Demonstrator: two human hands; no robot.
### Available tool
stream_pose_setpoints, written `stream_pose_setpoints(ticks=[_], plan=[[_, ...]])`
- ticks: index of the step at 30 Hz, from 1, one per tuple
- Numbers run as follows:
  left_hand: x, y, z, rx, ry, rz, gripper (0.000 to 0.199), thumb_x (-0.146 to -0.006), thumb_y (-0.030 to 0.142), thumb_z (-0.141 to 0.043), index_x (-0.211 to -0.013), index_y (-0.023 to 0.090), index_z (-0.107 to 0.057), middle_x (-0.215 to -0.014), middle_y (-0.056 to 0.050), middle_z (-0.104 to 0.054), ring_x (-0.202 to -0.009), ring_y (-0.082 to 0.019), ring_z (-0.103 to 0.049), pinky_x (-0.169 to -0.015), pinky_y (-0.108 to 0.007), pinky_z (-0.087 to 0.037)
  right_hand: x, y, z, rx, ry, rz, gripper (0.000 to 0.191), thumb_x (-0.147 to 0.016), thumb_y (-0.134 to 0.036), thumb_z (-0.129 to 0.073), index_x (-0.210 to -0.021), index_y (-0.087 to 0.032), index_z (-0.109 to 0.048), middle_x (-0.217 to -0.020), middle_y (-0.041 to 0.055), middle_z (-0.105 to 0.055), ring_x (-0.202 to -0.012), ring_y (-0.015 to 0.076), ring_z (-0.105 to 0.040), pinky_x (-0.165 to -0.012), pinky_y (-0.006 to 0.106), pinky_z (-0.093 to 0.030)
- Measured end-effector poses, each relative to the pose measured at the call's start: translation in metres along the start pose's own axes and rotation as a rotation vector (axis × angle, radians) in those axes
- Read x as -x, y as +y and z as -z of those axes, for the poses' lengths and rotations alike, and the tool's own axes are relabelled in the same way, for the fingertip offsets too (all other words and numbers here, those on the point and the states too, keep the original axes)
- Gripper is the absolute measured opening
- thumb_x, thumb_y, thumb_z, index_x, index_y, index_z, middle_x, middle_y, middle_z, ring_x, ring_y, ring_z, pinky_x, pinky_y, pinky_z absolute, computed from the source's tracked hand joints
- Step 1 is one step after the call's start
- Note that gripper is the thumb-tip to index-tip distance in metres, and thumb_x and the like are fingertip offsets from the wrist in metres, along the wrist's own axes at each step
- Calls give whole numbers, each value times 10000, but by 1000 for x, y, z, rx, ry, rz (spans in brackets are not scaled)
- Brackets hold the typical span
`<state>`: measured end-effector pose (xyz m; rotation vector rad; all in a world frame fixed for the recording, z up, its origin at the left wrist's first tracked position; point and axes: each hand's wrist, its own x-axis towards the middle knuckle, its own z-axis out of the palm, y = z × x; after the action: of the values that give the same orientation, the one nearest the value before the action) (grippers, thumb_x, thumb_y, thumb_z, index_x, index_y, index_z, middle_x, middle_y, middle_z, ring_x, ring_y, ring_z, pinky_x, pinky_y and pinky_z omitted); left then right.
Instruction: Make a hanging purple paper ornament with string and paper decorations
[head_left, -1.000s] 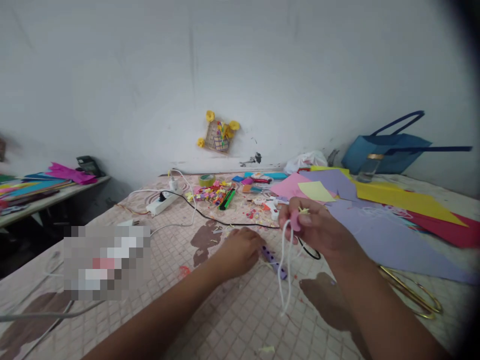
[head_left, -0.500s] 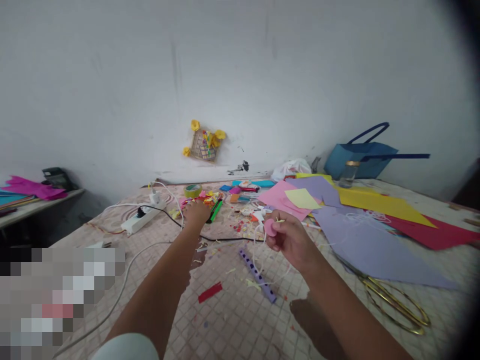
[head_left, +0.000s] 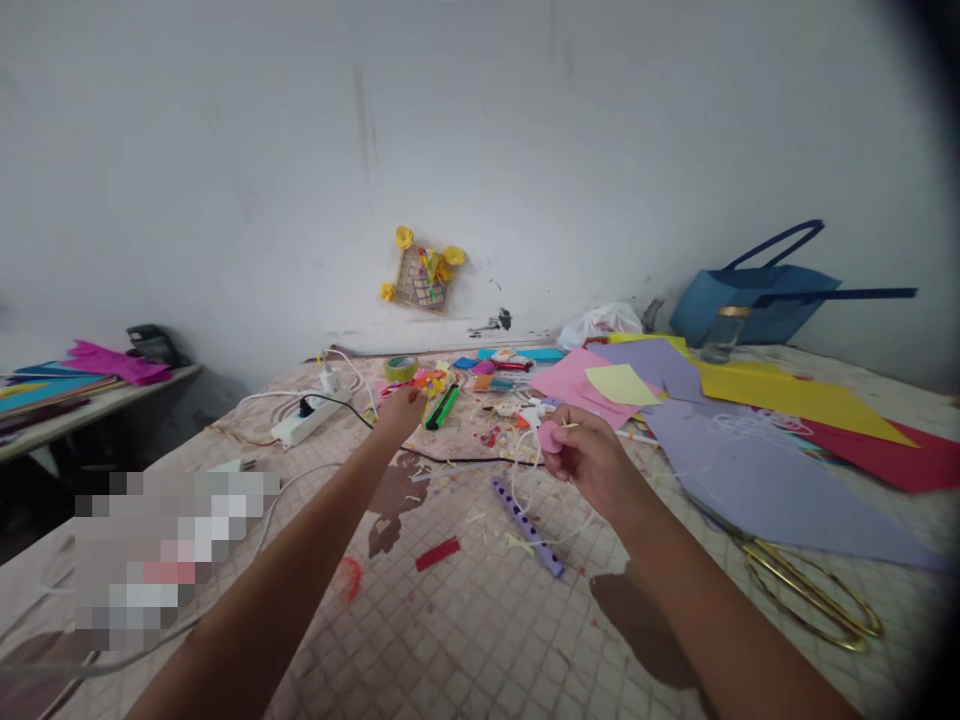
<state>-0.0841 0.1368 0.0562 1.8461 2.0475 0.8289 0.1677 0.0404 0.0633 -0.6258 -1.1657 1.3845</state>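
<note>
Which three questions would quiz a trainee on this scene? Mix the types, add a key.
1. True or false: the left hand rests on the blue bag with dark handles.
2. The right hand holds:
a) a green-and-black cutter
b) a round pink piece
c) a clear glass jar
3. What colour is the small flat strip lying left of the lilac, dark-spotted strip in the picture?

Key:
1. False; it is at the pile of small multicoloured pieces.
2. b
3. Red
</note>
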Motion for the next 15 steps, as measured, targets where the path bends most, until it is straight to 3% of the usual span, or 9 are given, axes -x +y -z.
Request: stream_pose_setpoints(ticks=[2,5,8,12,15], plan=[[27,2,2,118,-15,0,319,-888,311,-536,-1160,145,-535,-1146,-90,-576,-965,-210,-596,-804,-408,-519,1,-3,0,-13,11,1,199,-618,-231,-639,-546,-190,-458,-469,-57,-471,-376,71,-411,-347,181,-267],[71,0,6,271,-78,-58,296,-923,353,-417,-1050,126,-556,-854,-37,-613,-738,-150,-603,-649,-291,-511,1,-8,2,-44,36,7,189,-610,-244,-633,-559,-196,-457,-474,-57,-471,-385,77,-419,-346,179,-273],[103,-8,14,376,-152,-104,254,-834,353,-519,-954,135,-572,-752,-2,-585,-638,-123,-565,-556,-226,-459,1,-14,6,-79,59,11,190,-594,-240,-624,-555,-195,-444,-498,-54,-460,-412,76,-425,-355,173,-276],[113,-23,25,461,-325,-156,316,-806,324,-528,-1075,163,-564,-750,-7,-605,-619,-127,-581,-540,-222,-464,0,-18,10,-104,67,13,199,-590,-237,-605,-534,-186,-420,-520,-48,-424,-438,68,-402,-374,167,-271],[106,-33,27,364,-473,-320,302,-837,340,-484,-1056,166,-596,-723,-16,-606,-620,-141,-599,-544,-229,-474,0,-18,12,-100,61,7,181,-593,-241,-591,-534,-186,-429,-519,-38,-428,-445,74,-397,-375,172,-264]])
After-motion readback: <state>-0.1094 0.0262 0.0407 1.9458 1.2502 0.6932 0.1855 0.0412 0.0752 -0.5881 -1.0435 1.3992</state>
